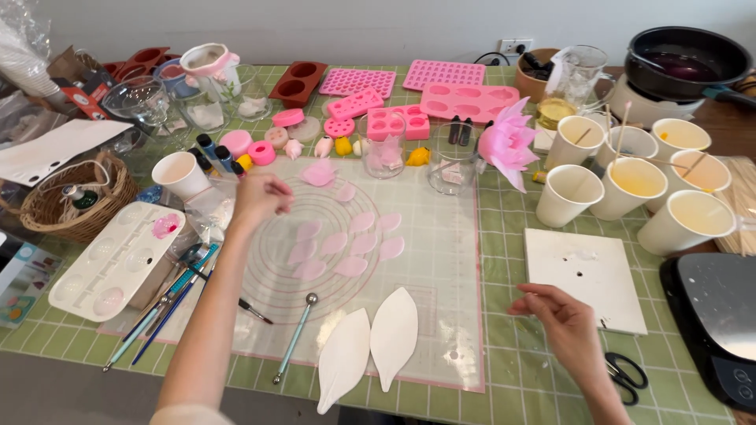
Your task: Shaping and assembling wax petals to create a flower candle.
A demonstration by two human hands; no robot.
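Observation:
My left hand (pixel 258 197) reaches over the translucent silicone mat (pixel 441 260), fingers pinched together near a pink wax petal (pixel 319 173) at the mat's far edge; whether it grips anything is unclear. Several smaller pink petals (pixel 346 244) lie in rows on the mat's printed circles. Two large white leaf shapes (pixel 370 346) lie at the mat's near edge beside a ball-tipped tool (pixel 295 334). My right hand (pixel 555 315) hovers at the right with loosely curled fingers, holding nothing, next to a white square board (pixel 587 279).
Paper cups (pixel 630 189) with yellow wax and sticks stand right, behind a pink wax flower (pixel 508 142). Pink silicone moulds (pixel 441 75), a pan (pixel 685 59), a digital scale (pixel 720 315), scissors (pixel 626 374), a white palette (pixel 118 260), brushes (pixel 169 303) and a wicker basket (pixel 75 201) surround the mat.

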